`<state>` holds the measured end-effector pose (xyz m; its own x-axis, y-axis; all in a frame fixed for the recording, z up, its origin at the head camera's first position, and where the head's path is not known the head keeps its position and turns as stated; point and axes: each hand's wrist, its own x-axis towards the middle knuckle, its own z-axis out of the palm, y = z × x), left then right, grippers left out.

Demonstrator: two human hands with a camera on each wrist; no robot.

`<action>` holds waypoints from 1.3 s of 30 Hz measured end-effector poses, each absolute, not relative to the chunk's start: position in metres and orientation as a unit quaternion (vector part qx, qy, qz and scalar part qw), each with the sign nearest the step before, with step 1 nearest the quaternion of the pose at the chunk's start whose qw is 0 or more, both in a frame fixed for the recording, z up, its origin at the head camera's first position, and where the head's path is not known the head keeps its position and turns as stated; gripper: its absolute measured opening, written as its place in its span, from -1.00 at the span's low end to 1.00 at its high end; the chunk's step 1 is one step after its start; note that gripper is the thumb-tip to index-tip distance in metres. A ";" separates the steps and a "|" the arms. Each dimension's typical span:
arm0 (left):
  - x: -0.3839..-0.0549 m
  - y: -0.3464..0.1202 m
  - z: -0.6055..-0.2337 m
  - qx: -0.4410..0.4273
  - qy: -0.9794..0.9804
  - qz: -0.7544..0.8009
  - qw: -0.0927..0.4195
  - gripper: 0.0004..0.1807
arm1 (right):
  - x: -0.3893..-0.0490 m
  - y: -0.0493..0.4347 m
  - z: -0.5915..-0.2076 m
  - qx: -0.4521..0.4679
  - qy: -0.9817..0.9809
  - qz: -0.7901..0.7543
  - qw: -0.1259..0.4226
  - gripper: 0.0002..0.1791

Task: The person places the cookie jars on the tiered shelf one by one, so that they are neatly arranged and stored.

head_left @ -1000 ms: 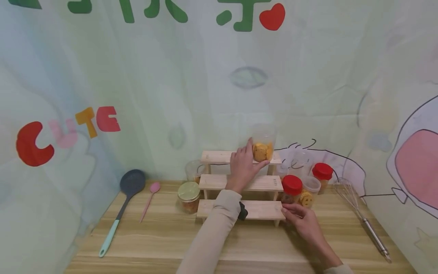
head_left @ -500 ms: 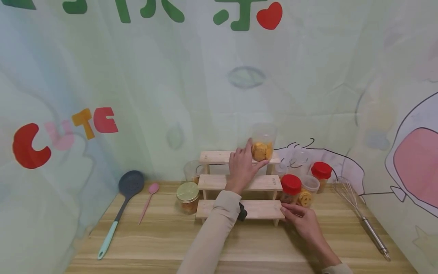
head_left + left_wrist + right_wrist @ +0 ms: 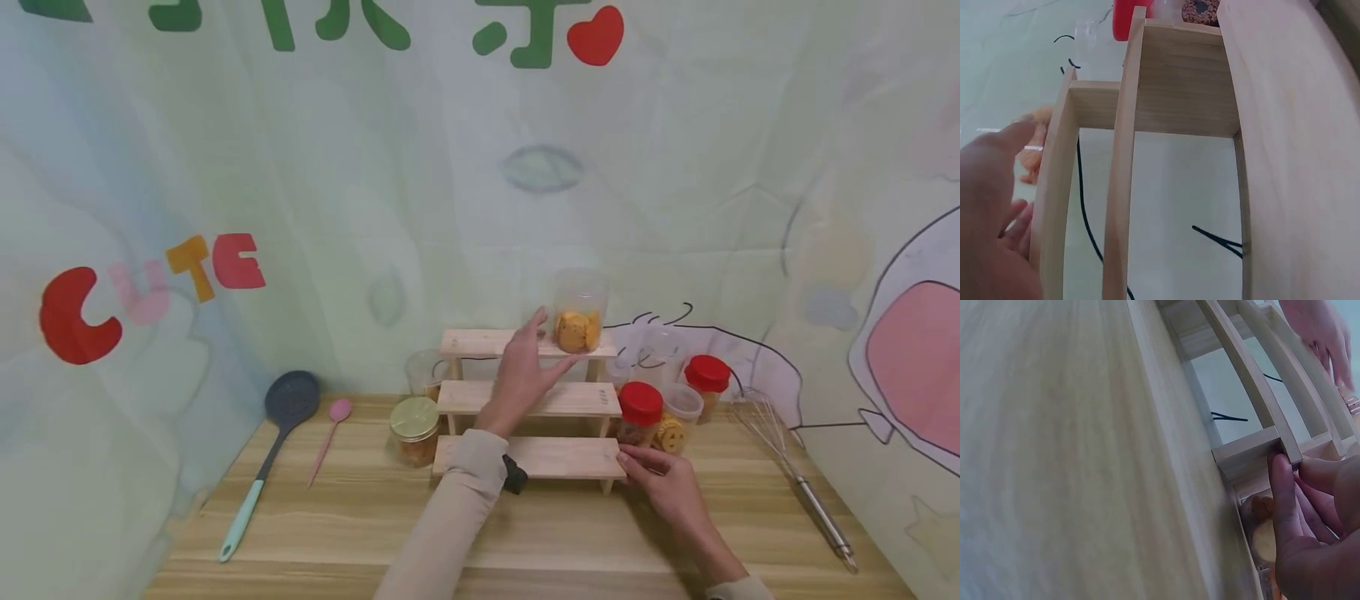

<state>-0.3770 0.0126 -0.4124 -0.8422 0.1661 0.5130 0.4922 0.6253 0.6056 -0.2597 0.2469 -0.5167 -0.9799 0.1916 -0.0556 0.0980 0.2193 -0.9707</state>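
A clear jar of orange-brown cookies [image 3: 577,331] stands upright at the right end of the top tier of a three-tier wooden rack [image 3: 487,342]. Just left of the jar is my left hand [image 3: 519,375], thumb and fingers spread; a small gap shows between hand and jar in the head view. In the left wrist view, part of the left hand [image 3: 991,206] lies beside the top tier. My right hand [image 3: 667,487] pinches the right end of the bottom tier. The right wrist view shows thumb and fingers of this right hand [image 3: 1316,531] around the board's corner.
Right of the rack are red-lidded jars [image 3: 640,406], [image 3: 707,375] and a tub of smiley cookies [image 3: 678,412]. A whisk [image 3: 795,475] lies farther right. On the left are a green-lidded jar [image 3: 415,429], a pink spoon [image 3: 330,433] and a dark slotted ladle [image 3: 288,404].
My left hand has let go of the cookie jar and drawn slightly left and down from it. The jar stays on the top tier. The right hand keeps its hold on the rack.
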 end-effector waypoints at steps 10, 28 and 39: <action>-0.346 -0.056 -0.432 -0.177 -0.808 -0.460 0.321 -0.37 | -0.258 0.251 -0.515 -0.088 -0.768 0.634 0.037 -0.55; -0.318 -0.172 -0.493 -0.046 -0.817 -0.509 0.267 -0.23 | -0.260 0.254 -0.516 -0.093 -0.774 0.626 -0.006 -0.48; -0.307 -0.201 -0.510 -0.044 -0.846 -0.501 0.177 -0.03 | -0.256 0.251 -0.513 -0.086 -0.783 0.616 -0.020 -0.41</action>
<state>-0.3073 -0.2005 -0.5101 -0.9331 -0.1026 0.3447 0.2528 0.4947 0.8315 -0.2564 0.2514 -0.5133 -0.9844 0.1104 -0.1372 0.1593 0.2263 -0.9609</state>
